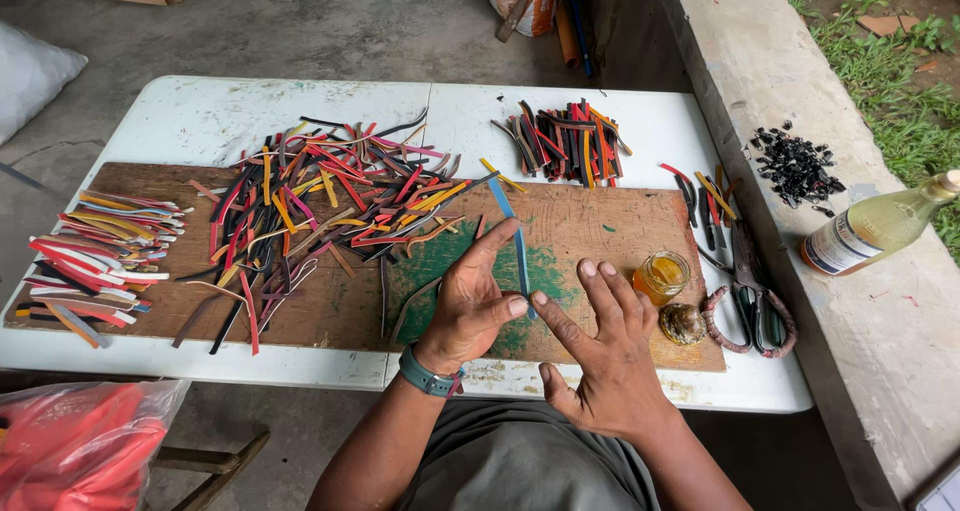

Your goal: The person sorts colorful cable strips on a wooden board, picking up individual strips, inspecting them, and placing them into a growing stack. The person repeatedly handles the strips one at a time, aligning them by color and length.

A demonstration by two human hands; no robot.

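Note:
My left hand [472, 306] presses a thin blue strip [508, 216] onto the wooden board [610, 226], thumb and fingers on the strip's near end. Just right of it, my right hand [608, 356] rests flat on the board with fingers spread and the index fingertip touching that same end. A big loose heap of coloured strips [320, 206] lies to the left of my hands. A small open jar of yellow liquid [662, 274] stands just right of my right hand, with its round lid [683, 323] beside it.
A neat stack of strips [95, 256] lies at the board's left end, another bundle [565, 143] at the back of the white table [220, 116]. Scissors [752, 306] lie at the right. A bottle [875, 229] and black bits [795, 166] sit on the concrete ledge. A red bag [80, 441] hangs below left.

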